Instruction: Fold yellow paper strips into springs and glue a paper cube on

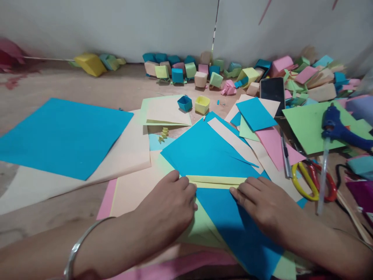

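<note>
A narrow yellow paper strip (217,182), folded lengthwise, stretches between my two hands over blue paper (204,147). My left hand (173,198) is closed on the strip's left end, its fingers curled under. At the other end my right hand (259,198) grips the strip, thumb along the lower edge and fingers on top. Just beyond lies a pale peach strip (233,138) on the blue sheet. Two small open paper boxes, one blue (185,103) and one yellow (202,105), stand farther back. A little zigzag-folded yellow paper (164,134) lies to their left.
Scissors (305,181) with yellow and red handles, a pen (286,155) and a blue glue gun (332,122) lie to the right. A phone (272,93) rests near many folded paper cubes (177,76) along the wall. A large blue sheet (64,136) covers the left.
</note>
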`<state>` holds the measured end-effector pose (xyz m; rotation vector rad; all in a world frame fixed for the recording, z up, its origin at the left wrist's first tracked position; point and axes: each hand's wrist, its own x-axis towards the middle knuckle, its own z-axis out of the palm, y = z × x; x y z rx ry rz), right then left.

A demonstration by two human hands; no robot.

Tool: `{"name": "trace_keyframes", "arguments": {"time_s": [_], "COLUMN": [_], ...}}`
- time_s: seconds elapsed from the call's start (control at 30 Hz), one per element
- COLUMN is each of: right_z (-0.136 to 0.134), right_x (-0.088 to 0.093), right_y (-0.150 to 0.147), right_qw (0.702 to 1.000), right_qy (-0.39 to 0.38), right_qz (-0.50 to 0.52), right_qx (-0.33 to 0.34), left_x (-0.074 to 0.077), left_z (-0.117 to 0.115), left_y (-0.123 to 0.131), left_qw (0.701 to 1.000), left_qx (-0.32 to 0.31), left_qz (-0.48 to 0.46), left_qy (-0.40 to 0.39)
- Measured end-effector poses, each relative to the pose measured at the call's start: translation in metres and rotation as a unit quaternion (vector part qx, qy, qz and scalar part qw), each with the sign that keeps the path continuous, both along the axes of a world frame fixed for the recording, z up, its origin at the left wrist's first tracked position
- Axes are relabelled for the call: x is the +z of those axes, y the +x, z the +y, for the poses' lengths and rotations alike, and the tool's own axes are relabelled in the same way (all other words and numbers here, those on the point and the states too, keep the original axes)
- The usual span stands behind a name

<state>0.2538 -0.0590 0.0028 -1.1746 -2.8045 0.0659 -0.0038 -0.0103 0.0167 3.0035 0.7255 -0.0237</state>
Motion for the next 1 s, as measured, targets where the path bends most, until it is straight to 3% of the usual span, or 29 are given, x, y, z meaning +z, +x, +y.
{"name": "trace_keyframes", "arguments": {"time_s": [0.23, 0.37, 0.47, 0.6, 0.73, 0.87, 1.0], "right_z": [0.002, 0.005, 0.009, 0.013, 0.014, 0.015, 0.021], "right_x": [-0.007, -0.005, -0.001, 0.001, -0.001, -0.004, -0.011], "right_y": [0.005, 0.002, -0.001, -0.003, -0.004, -0.004, -0.001], "right_qw": [1.000, 0.999, 0.998, 0.996, 0.997, 0.997, 0.998], "right_qy": [-0.007, -0.012, 0.008, 0.036, 0.057, 0.079, 0.032], "right_qz": [0.026, 0.048, 0.065, 0.074, 0.044, 0.019, 0.043], "right_qx": [0.009, 0.013, 0.020, 0.026, 0.014, 0.008, -0.024], "left_x": [0.012, 0.019, 0.010, -0.007, -0.010, -0.010, -0.012], "left_z": [0.005, 0.012, 0.018, 0.026, 0.026, 0.023, 0.022], "left_y": [-0.020, -0.010, 0.000, 0.004, 0.004, 0.005, 0.006], "left_qw": [0.995, 0.998, 0.999, 0.999, 0.999, 0.999, 0.999], "left_qx": [0.086, 0.059, 0.007, -0.009, -0.032, -0.026, 0.018], "left_qz": [0.035, 0.008, -0.033, -0.033, -0.022, -0.032, -0.041], "left_qy": [-0.047, -0.031, -0.026, -0.025, -0.002, 0.008, -0.007]}}
